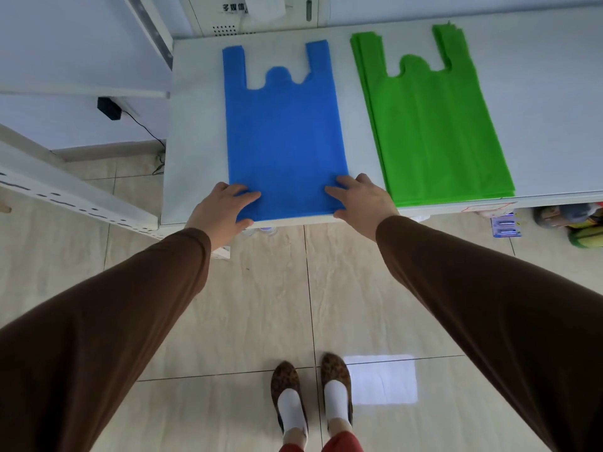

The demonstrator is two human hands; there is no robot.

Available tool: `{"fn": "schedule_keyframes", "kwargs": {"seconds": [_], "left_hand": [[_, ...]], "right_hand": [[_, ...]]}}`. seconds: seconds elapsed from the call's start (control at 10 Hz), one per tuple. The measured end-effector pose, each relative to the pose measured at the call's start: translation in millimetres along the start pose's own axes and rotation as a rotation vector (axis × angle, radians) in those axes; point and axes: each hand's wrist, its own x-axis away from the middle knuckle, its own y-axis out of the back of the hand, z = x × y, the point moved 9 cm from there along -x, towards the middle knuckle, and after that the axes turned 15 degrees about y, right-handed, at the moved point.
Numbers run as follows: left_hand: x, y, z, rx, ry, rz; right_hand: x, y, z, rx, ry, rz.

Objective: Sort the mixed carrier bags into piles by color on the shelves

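Blue bag point(284, 132) lying flat on white shelf point(195, 125), long axis running away from person, handles pointing to far edge. Left hand point(225, 207) and right hand point(362, 200) pressing its near corners, fingers spread, gripping nothing. Green bag pile point(430, 125) lying just right, same orientation.

Both arms reach forward and down, nearly straight, in long brown sleeves that end at the wrists. The left hand point(225, 207) lies palm down at the near edge of the shelf point(195, 125), fingers spread and pointing inward to the right, thumb hanging at the edge. The right hand point(362, 200) mirrors it further right along the same near edge, palm down, fingers spread and pointing left. Both hands press flat; neither is curled into a grip. The two hands sit well apart.
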Motion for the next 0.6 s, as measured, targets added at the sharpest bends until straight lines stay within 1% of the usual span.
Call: {"fn": "schedule_keyframes", "kwargs": {"seconds": [0.3, 0.4, 0.5, 0.6], "left_hand": [[1, 4, -3, -0.007, 0.006, -0.024], [3, 2, -3, 0.003, 0.028, 0.009], [7, 3, -8, 0.016, 0.035, 0.050], [24, 15, -18, -0.003, 0.043, 0.132]], "right_hand": [[2, 6, -1, -0.015, -0.018, -0.043], [5, 5, 1, -0.044, -0.054, -0.035], [7, 4, 5, -0.069, -0.045, 0.034], [24, 24, 12, -0.085, -0.027, 0.062]]}}
